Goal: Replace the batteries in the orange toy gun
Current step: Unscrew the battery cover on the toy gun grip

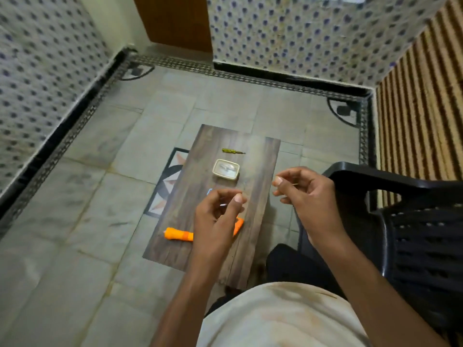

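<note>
While both hands hover mid-frame, the left hand point(220, 209) and right hand point(298, 189) each pinching something tiny, the orange plastic toy gun point(175, 233) lies lower-left on the dark wooden counter point(260, 151); park small parts in the shallow cream dish point(226, 169).

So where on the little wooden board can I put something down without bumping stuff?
The wooden board is bare along its right strip, beside the small tray, and at its near end, below the orange toy gun. The middle is crowded: screwdriver, then tray, then gun, with the left hand over it.
</note>
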The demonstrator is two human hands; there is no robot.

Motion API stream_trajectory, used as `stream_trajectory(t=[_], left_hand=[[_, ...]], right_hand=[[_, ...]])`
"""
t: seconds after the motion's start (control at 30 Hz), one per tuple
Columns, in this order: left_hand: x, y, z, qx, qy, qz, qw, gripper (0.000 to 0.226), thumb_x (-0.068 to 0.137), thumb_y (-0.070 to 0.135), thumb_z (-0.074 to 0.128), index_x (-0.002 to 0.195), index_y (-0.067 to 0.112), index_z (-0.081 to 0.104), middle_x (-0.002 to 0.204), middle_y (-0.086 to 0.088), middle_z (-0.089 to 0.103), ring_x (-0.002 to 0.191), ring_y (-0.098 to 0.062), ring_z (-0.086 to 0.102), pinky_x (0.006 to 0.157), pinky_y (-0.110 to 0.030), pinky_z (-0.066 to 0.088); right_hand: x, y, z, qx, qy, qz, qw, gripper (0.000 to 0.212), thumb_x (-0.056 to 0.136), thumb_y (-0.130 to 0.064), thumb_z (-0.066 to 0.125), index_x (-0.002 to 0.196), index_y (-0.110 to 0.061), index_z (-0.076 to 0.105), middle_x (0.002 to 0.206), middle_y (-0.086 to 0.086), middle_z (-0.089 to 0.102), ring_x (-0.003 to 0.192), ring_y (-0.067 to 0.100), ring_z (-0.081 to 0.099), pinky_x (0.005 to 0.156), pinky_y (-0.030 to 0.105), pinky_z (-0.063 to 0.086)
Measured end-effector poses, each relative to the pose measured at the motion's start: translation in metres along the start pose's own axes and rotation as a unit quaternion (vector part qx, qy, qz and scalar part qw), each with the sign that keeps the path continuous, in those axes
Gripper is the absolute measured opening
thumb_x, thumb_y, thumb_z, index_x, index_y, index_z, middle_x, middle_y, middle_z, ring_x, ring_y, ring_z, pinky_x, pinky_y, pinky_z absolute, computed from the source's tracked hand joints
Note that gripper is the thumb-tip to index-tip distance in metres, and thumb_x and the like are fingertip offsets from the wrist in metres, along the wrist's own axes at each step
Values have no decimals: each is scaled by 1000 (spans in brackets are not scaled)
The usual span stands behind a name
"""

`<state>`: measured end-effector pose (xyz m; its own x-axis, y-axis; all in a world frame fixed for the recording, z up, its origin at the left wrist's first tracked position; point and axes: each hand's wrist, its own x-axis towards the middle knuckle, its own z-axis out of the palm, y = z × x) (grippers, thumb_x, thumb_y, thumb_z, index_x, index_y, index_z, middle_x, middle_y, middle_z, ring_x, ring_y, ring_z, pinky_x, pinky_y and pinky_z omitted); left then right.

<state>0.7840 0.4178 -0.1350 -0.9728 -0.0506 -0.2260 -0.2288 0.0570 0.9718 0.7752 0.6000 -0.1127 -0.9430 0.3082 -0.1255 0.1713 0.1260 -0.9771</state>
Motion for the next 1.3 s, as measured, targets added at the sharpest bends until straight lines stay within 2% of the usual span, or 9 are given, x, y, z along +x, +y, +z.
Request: stream_trajectory(t=[0.33, 0.43, 0.53, 0.7, 0.87, 0.97, 1.07, 1.2, 1.3], left_hand=[[110, -7, 10, -44, 172, -72, 982, 7, 100, 20, 69, 101, 18, 76, 99, 1, 80, 95, -20, 76, 79, -34, 58], [159, -13, 20, -52, 250, -111, 960, 7, 99, 16, 71, 97, 21, 76, 97, 0, 80, 92, -20, 77, 79, -37, 58], [208, -34, 28, -88, 351, -150, 920, 11, 99, 15, 71, 95, 24, 76, 95, 1, 80, 91, -19, 77, 77, -36, 57], [269, -91, 25, -152, 440, -174, 868, 14, 103, 15, 65, 97, 23, 75, 95, 1, 81, 88, -16, 76, 78, -40, 60], [302, -171, 10, -181, 487, -169, 837, 17, 102, 12, 65, 95, 24, 74, 91, 5, 80, 82, -9, 74, 69, -24, 57], [308, -228, 1, -167, 506, -159, 831, 16, 101, 11, 67, 95, 25, 73, 98, -2, 80, 85, -11, 75, 69, -18, 54], [307, -291, -3, -151, 539, -132, 818, 15, 101, 13, 68, 96, 27, 73, 102, -3, 80, 91, -16, 77, 69, -21, 56], [303, -327, -4, -136, 553, -86, 817, 13, 100, 16, 69, 98, 29, 73, 105, -4, 79, 99, -21, 75, 68, -21, 58], [298, -348, -3, -111, 553, -45, 824, 9, 101, 17, 68, 104, 24, 73, 108, -3, 78, 103, -19, 74, 77, -28, 61]], right_hand=[[152, 7, 67, -43, -163, 30, 985, 4, 93, -11, 74, 96, -12, 75, 89, 5, 77, 77, 18, 76, 70, 24, 59], [220, 18, 97, -61, -247, 48, 966, 2, 93, -12, 74, 95, -12, 75, 92, 5, 77, 82, 20, 76, 70, 23, 58], [290, 40, 139, -96, -342, 51, 933, 2, 93, -11, 74, 95, -10, 75, 91, 6, 77, 82, 22, 75, 71, 27, 59], [342, 94, 204, -136, -441, 13, 887, 3, 93, -13, 74, 94, -10, 74, 87, 4, 76, 82, 21, 74, 74, 34, 60], [352, 163, 257, -130, -465, 8, 876, 2, 93, -11, 74, 94, -10, 75, 85, 6, 76, 81, 25, 75, 74, 36, 60], [348, 219, 289, -126, -472, -1, 873, 2, 93, -12, 73, 93, -12, 75, 85, 6, 76, 81, 27, 75, 73, 34, 60], [338, 286, 315, -108, -493, -26, 863, 3, 93, -14, 72, 93, -15, 75, 85, 4, 76, 82, 23, 75, 71, 31, 58], [328, 332, 327, -93, -510, -56, 853, 5, 95, -15, 71, 99, -13, 75, 90, 4, 76, 84, 18, 75, 72, 27, 60], [322, 355, 326, -60, -510, -66, 856, 5, 95, -13, 71, 99, -12, 74, 91, 5, 76, 84, 19, 76, 69, 22, 58]])
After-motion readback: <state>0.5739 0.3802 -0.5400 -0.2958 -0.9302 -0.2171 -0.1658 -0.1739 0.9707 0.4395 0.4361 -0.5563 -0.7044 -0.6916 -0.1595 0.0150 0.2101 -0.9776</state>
